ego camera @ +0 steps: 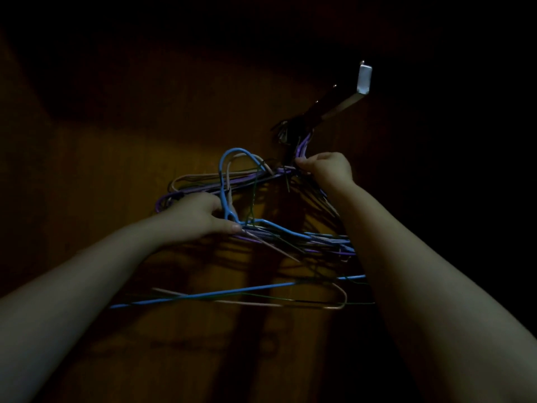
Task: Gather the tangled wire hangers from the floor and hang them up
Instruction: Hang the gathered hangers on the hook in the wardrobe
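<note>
left hand (200,216): I'm gripping the hanger bundle (290,237) at its 9 o'clock side, fingers curled round the wires and thumb pressing on top, right at the neck of the blue hanger (232,158). I'm holding there to take the weight and stop the triangles swinging.
right hand (328,167): I'm pinching the purple hooks (303,146) at the bundle's 1 o'clock. Fingers are closed on the wires, and the tips are partly hidden in the dark. My guess is I'm steering these hooks at the support.
metal bracket (343,103): it's sticking out of the wood panel (116,170) at 1 o'clock from frame centre. Dark hooks are bunching at its near end, just above my right hand. I can't tell how many are actually seated.
hangers: they're off the floor, spread between my hands, blue, purple, pink and green wires crossing. The pink hanger (343,298) is drooping at 6 o'clock, looks loosely caught.
step: I'm judging this as mid hang-up.
risk: low light, and the loose lower wires could be snagging my forearms.
</note>
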Tool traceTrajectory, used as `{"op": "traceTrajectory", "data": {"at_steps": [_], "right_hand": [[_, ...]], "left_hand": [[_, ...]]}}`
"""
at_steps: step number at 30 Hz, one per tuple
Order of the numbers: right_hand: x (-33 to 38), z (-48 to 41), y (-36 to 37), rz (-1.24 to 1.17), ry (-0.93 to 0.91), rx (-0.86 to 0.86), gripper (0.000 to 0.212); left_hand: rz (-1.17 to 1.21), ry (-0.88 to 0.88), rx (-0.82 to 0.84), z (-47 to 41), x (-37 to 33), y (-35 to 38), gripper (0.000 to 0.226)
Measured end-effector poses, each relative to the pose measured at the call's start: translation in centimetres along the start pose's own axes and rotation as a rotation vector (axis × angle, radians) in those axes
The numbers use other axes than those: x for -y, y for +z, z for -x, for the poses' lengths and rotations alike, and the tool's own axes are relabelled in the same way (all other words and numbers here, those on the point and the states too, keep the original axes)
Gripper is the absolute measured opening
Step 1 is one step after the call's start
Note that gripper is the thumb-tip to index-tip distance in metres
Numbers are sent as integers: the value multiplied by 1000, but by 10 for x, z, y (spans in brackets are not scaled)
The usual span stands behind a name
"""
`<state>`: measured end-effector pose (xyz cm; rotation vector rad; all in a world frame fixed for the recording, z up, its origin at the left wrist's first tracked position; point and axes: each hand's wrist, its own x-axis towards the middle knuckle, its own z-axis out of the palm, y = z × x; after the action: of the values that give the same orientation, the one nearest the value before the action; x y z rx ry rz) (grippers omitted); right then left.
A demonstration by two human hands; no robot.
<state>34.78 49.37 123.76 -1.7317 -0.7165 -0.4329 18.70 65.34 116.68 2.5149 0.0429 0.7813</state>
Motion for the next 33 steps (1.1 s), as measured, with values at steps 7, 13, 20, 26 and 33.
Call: {"op": "traceTrajectory", "data": {"at_steps": [7,13,20,26,33], "right_hand": [[-4,65,7,224,-40,-381,34],[-38,197,42,58,-129,-357,19],[-64,278,63,-4,142,-59,31],[-78,294,51,-2,205,-83,27],[-91,301,43,41,160,-89,24]], "left_hand": [[16,-14,-59,24,0,10,11],[193,-108,-121,63,-1,50,22],[247,-224,-148,117,-5,104,23],[224,-255,-100,143,-7,130,4],[278,-301,-96,154,7,139,20]]}}
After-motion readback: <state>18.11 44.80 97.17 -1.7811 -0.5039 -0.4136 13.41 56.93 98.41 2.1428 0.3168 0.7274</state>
